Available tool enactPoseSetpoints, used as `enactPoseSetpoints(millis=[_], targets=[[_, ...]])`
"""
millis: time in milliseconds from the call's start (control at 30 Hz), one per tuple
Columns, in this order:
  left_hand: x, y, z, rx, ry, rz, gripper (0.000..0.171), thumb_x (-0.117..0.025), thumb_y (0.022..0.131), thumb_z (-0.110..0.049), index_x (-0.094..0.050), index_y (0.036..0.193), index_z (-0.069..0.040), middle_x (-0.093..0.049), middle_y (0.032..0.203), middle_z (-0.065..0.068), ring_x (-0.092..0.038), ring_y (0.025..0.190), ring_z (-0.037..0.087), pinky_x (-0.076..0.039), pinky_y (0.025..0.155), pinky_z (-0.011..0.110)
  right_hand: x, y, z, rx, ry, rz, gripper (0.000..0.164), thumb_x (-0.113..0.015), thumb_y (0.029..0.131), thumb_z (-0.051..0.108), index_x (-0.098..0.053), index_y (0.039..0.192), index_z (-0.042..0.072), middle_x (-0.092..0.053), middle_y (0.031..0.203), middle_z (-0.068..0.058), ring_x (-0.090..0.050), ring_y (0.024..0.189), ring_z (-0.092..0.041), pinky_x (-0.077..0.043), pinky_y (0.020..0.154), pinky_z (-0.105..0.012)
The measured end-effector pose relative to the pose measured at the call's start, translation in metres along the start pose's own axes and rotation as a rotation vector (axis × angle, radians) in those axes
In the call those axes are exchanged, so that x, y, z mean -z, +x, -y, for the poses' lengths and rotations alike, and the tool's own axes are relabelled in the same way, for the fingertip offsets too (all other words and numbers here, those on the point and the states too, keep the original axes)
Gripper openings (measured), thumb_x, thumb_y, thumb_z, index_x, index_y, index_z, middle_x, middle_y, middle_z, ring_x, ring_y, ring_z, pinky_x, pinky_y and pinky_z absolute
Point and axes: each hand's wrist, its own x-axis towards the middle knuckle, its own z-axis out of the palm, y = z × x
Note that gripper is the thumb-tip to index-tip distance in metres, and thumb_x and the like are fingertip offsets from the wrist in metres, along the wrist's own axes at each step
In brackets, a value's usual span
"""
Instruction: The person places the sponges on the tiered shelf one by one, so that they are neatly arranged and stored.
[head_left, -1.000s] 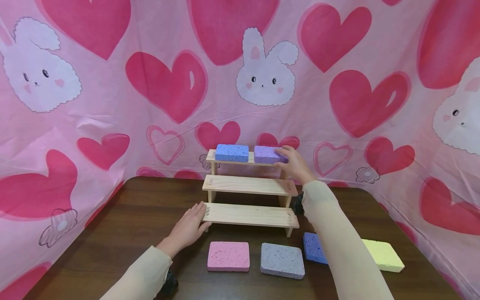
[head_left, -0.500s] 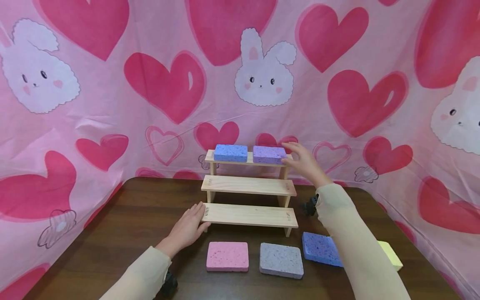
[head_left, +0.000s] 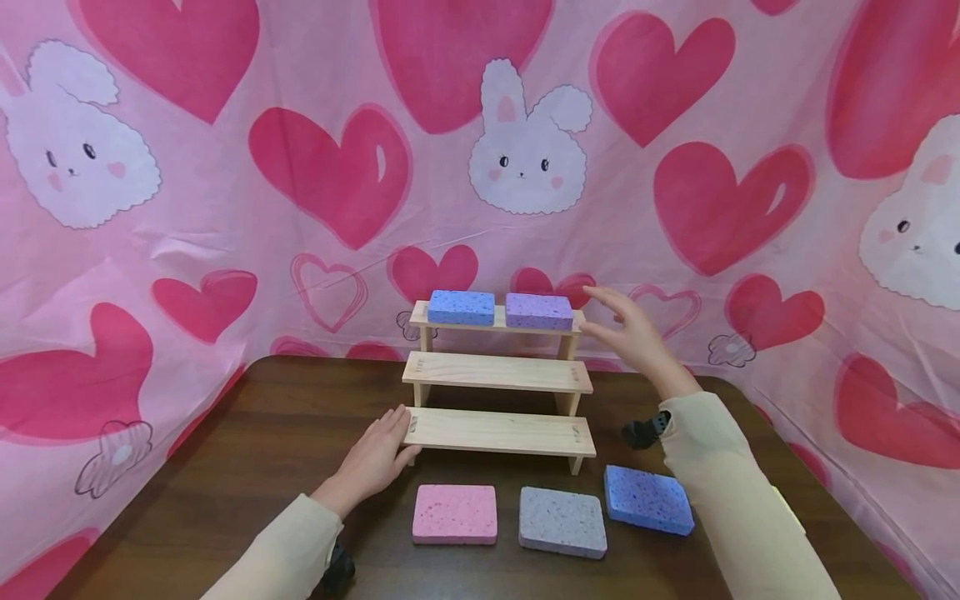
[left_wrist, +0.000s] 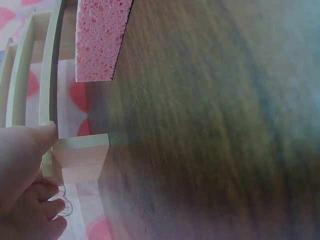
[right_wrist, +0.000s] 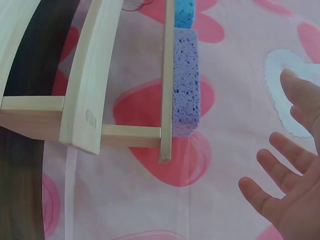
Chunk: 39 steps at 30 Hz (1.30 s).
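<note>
Head view: right grip (head_left: 636, 340) gapes, left grip (head_left: 371, 461) holds wooden rack (head_left: 497, 371).

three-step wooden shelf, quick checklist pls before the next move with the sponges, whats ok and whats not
1. Three-step pale wooden shelf upright: ok.
2. Speckled purple rectangular sponge on the top board, short of its right end and apart from the speckled light blue rectangular sponge: ok.
3. Right hand off the purple sponge, holding nothing: ok.
4. Left hand touching the bottom board's left end: ok.
5. Speckled pink rectangular sponge, speckled grey rectangular sponge and speckled darker blue rectangular sponge in plain view on the dark wood-grain table: ok.
6. Pale yellow item lying free: cannot tell, the cream right sleeve hides nearly all of it.
</note>
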Motion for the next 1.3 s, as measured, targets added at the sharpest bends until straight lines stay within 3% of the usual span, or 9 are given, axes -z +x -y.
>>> enactPoseSetpoints(millis=[233,467,700,1133,1300], targets=[[-0.001,0.001,-0.001,-0.004,-0.001,-0.001,0.064,-0.066,0.085,-0.025,-0.041,0.134,0.008,-0.036,0.139,0.024,-0.031,0.129,0.039,-0.024,0.105,0.049,0.010,-0.019,-0.002,0.067,-0.031,-0.025,0.057,-0.071,0.080,0.007,-0.048,0.132,0.002,-0.043,0.135,-0.019,-0.037,0.124,-0.036,-0.033,0.095,-0.059],[0.000,0.001,-0.001,-0.003,-0.001,-0.002,0.064,-0.066,0.085,-0.024,-0.040,0.134,0.008,-0.036,0.139,0.024,-0.031,0.129,0.039,-0.024,0.105,0.049,0.011,-0.045,-0.004,0.015,-0.020,-0.013,0.060,-0.073,0.080,0.016,-0.047,0.134,0.006,-0.044,0.134,-0.018,-0.040,0.121,-0.037,-0.034,0.095,-0.057],[0.001,0.000,-0.002,0.001,-0.007,0.000,0.064,-0.066,0.085,-0.024,-0.040,0.134,0.008,-0.036,0.139,0.024,-0.031,0.129,0.039,-0.024,0.105,0.050,0.010,-0.068,-0.007,0.065,-0.067,0.016,0.060,-0.073,0.080,0.015,-0.048,0.133,0.004,-0.046,0.132,-0.017,-0.042,0.120,-0.033,-0.038,0.091,-0.057],[-0.001,0.000,0.001,-0.027,0.002,-0.028,0.064,-0.067,0.084,-0.023,-0.042,0.132,0.009,-0.038,0.138,0.026,-0.033,0.127,0.041,-0.026,0.103,0.051,0.007,-0.107,-0.014,0.066,-0.136,0.040,0.062,-0.074,0.078,0.014,-0.048,0.133,0.006,-0.047,0.131,-0.014,-0.045,0.116,-0.028,-0.046,0.083,-0.049],[-0.001,0.000,0.001,-0.017,-0.010,-0.019,0.065,-0.067,0.084,-0.024,-0.041,0.133,0.008,-0.037,0.138,0.025,-0.032,0.128,0.040,-0.025,0.103,0.051,0.006,-0.122,-0.019,0.047,-0.164,0.052,0.061,-0.075,0.077,0.014,-0.048,0.131,0.004,-0.048,0.128,-0.017,-0.046,0.113,-0.032,-0.045,0.082,-0.052]])
